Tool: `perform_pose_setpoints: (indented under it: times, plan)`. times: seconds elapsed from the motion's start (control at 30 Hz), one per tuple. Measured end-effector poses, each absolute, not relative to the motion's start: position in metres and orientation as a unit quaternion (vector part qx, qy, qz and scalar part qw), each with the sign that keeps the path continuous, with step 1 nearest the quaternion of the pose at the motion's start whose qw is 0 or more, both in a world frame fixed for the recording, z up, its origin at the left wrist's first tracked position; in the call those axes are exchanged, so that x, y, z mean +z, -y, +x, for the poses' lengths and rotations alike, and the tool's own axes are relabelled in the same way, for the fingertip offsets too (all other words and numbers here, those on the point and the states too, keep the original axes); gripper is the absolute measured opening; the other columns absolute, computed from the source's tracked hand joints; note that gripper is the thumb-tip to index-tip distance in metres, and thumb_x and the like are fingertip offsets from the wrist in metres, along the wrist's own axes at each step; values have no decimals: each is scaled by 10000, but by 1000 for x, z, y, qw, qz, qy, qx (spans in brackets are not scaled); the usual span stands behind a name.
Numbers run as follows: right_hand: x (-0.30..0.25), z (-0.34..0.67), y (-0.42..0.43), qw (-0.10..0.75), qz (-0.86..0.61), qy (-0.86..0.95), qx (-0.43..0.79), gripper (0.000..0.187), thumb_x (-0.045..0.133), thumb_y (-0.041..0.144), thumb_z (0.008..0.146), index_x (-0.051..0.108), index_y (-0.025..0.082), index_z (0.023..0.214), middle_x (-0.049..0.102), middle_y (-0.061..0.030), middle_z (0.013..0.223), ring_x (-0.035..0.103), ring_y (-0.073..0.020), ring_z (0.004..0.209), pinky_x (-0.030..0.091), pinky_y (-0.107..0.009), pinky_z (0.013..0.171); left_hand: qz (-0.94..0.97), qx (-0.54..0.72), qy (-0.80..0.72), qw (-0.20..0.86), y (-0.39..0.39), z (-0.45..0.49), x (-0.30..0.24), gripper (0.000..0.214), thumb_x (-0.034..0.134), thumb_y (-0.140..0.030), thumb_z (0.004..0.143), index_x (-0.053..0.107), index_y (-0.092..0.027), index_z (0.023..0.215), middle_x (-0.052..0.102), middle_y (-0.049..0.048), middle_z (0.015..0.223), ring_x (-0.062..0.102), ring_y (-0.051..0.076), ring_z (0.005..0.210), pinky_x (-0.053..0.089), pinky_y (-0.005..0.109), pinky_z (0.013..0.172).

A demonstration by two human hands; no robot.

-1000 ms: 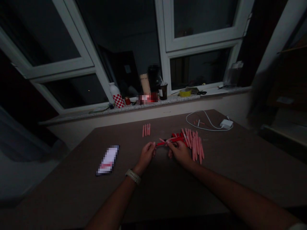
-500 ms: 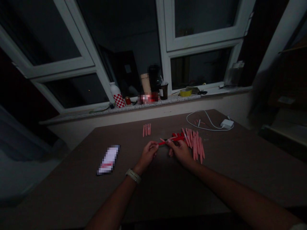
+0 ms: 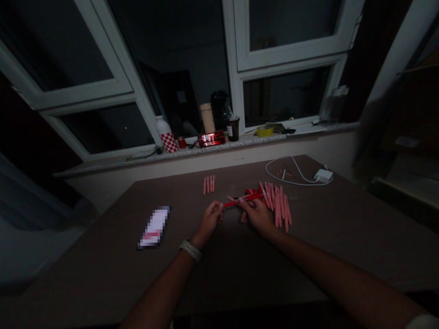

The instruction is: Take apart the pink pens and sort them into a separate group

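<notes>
— Since the red pen (image 3: pixel 229 204) looks light, stiff and smooth, where to hold it?
— By its barrel, I'd judge: left hand (image 3: pixel 210 220) pinches one end, right hand (image 3: pixel 257 215) grips farther along, over the worktop (image 3: pixel 222 278), near the pink pens (image 3: pixel 281 208).

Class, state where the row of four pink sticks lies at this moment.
In the head view, the row of four pink sticks lies near the far edge of the table, beyond the left hand and left of the larger pink bundle.
</notes>
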State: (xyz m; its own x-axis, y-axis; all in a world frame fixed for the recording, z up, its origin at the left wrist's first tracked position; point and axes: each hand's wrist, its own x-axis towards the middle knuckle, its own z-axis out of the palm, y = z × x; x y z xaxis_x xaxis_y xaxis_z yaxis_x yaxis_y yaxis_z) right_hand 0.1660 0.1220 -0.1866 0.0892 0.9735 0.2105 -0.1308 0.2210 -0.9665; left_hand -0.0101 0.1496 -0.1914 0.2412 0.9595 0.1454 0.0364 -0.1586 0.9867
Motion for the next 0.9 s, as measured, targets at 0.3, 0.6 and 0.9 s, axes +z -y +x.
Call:
perform_pose_setpoints:
  times: [0.3, 0.6, 0.9]
  plan:
    - [-188, 167, -123, 607, -422, 488, 464, 475, 596, 618, 779, 554, 156, 883, 594, 36, 492, 511, -111, 340, 361, -201, 346, 605, 457, -444, 476, -150, -8, -191, 444, 512, -587, 841, 530, -160, 719, 464, -42, 562, 400, 78, 463, 306, 204, 451]
    - [-182, 168, -123, 639, -425, 457, 450, 466, 583, 613, 777, 495, 185, 938, 502, 88, 396, 463, -111, 321, 320, -187, 346, 536, 533, -466, 460, -154, -14, -189, 362, 604, -519, 782, 538, -163, 779, 483, -54, 558, 404, 66, 436, 300, 191, 429]
    - [-195, 172, -127, 619, -462, 490, 404, 404, 523, 583, 835, 485, 201, 960, 490, 92, 437, 472, -112, 335, 329, -181, 341, 489, 556, -523, 423, -164, -26, -193, 342, 610, -497, 752, 564, -166, 821, 513, -42, 606, 420, 69, 421, 300, 188, 390]
